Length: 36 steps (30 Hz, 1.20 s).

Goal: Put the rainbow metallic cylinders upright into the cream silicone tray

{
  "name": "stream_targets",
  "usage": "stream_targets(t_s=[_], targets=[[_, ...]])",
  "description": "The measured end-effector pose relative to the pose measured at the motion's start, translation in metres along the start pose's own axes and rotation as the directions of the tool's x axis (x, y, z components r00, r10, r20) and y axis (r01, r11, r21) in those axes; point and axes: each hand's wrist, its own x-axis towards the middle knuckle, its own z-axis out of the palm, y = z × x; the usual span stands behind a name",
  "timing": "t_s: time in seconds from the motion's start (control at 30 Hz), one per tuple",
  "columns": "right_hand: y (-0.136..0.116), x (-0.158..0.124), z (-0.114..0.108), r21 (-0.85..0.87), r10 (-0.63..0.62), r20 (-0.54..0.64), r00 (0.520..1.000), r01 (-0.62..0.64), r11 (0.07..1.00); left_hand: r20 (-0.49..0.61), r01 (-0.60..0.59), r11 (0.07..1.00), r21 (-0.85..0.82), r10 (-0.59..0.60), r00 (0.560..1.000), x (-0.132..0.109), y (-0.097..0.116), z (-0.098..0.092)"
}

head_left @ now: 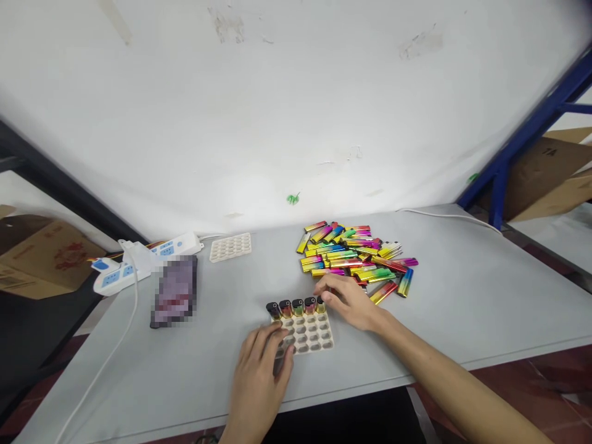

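Note:
A white tray with rows of oval holes lies near the front of the table. Along its back row stand several metallic-coloured lighters with black tops, upright in the holes. My left hand rests over the tray's left side, fingers apart and curved, hiding some holes. At the right end of the back row, my right hand has thumb and forefinger closed at the top of a yellowish lighter, partly covered by the fingers. Behind that hand spreads a loose pile of shiny multicoloured lighters.
Against the wall lies a second white holed tray. A white power strip and a blurred purple packet are at the left, with a white cable running forward. Cardboard boxes stand beyond both table ends; a blue metal frame rises at right.

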Motion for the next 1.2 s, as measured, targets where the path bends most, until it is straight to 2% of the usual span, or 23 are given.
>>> stream_targets(t_s=[1.2], targets=[[-0.0034, 0.0017, 0.0007, -0.041, 0.044, 0.024, 0.999, -0.043, 0.998, -0.014, 0.003, 1.0, -0.002, -0.003, 1.0, 0.0025, 0.0028, -0.0025]])
